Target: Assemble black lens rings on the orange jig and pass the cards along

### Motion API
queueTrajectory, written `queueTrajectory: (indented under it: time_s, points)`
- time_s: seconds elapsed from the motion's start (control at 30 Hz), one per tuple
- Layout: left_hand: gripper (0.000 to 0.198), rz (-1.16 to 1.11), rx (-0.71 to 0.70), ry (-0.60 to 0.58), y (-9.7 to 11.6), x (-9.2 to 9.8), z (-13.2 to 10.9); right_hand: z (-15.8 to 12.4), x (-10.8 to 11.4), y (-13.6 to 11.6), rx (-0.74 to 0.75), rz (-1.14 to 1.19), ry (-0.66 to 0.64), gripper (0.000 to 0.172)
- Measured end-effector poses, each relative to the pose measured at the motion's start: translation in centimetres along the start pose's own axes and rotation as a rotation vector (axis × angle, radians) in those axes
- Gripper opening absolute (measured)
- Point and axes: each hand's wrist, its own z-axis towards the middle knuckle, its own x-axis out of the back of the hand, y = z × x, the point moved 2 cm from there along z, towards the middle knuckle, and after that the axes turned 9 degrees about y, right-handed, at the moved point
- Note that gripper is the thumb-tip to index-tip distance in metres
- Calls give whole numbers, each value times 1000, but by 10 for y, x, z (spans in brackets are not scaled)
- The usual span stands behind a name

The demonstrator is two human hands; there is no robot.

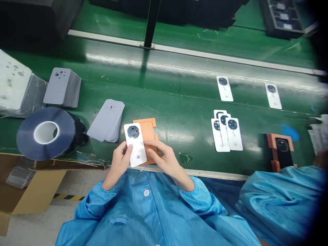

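Note:
My left hand [120,160] pinches the lower edge of a white phone back cover [135,144] with a dark round camera ring, holding it tilted above the belt's near edge. My right hand [164,159] has its fingers curled against the cover's right side and rests over an orange jig [148,133] lying on the green conveyor belt [179,112]. Both sleeves are blue.
A fanned stack of grey sheets [106,120] lies left of the jig, another grey stack [62,87] farther left, and a dark film roll [46,133]. Finished white covers [227,134] lie right, two single ones [224,88] beyond. A co-worker's blue sleeve [282,191] and second jig [282,152] sit at right.

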Motion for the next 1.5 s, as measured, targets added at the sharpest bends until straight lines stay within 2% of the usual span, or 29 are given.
queueTrajectory:
  time_s: [0.07, 0.23, 0.37, 0.43, 0.5, 0.6, 0.7, 0.8, 0.9, 1.03, 1.13, 1.23, 1.33, 1.4, 1.5]
  points:
    - [43, -78, 29, 6, 0, 1, 0, 2, -3, 4, -56, -5, -13, 29]
    - [44, -213, 57, 24, 3, 3, 3, 3, -12, 4, -222, 122, -177, 48]
    - [40, -232, -14, 39, 4, 12, 4, 29, -7, 12, -226, 242, -110, 46]
    - [37, -205, -54, 59, 4, 23, 0, 62, 0, 22, -236, 291, -30, 48]
    - [31, -129, -110, 147, 4, 41, -8, 109, 9, 34, -247, 276, 72, 48]
    - [25, 16, -213, 378, 2, 76, -27, 189, 18, 50, -325, 167, 198, 43]
    - [22, 96, -256, 654, -6, 109, -43, 257, 15, 56, -337, 109, 235, 37]
    - [24, 156, -243, 885, -22, 134, -50, 300, 6, 54, -331, 49, 264, 30]
    - [31, 267, -164, 971, -42, 151, -46, 321, -3, 52, -338, -16, 293, 23]
    - [45, 318, -28, 878, -60, 162, -36, 328, -5, 51, -345, -79, 336, 18]
    - [54, 243, 61, 760, -60, 158, -28, 321, 0, 49, -330, -114, 347, 22]
    - [45, 205, 6, 689, -51, 147, -22, 306, 4, 41, -284, -151, 336, 31]
    - [36, 215, -96, 637, -41, 137, -20, 279, -2, 21, -166, -172, 307, 37]
    - [34, 253, -163, 607, -34, 132, -21, 249, -15, -1, -17, -151, 221, 37]
    - [32, 346, -251, 578, -22, 126, -26, 189, -47, -41, 153, -108, -67, 32]
